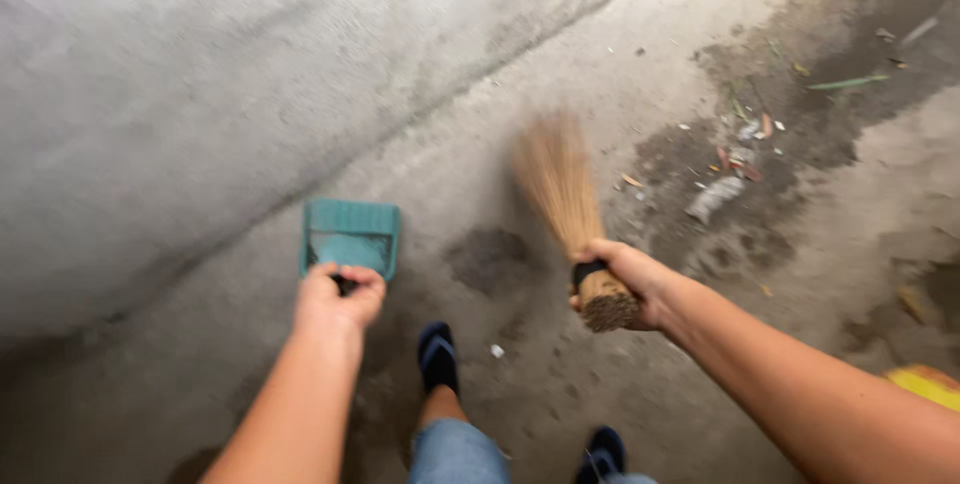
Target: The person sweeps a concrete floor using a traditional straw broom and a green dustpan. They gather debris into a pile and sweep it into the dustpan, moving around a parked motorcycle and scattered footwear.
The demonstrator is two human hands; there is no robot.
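The fingers of the right hand are wrapped tightly around the bound end of a stick broom, just beside a black band that ties the thin brown sticks together. The cut ends of the bundle show below the fist, and the loose bristles fan out away from the person, blurred, above the concrete floor. The fingers of the left hand are curled closed around the dark handle of a teal dustpan; the pan itself lies in front of the knuckles, low at the floor, near the foot of a rough grey concrete wall. The dustpan looks like plastic, square with raised sides, and its inside is pale with dust.

There is one broom and one dustpan, well apart from each other. Between the two arms two feet in dark blue sandals stand on the floor, under blue jeans. The floor is grey, coarse and stained with dark wet-looking patches. To the right of the bristles lies scattered litter: dry leaves, small paper scraps and a green stalk. A yellow object shows at the right edge; what it is I cannot tell.
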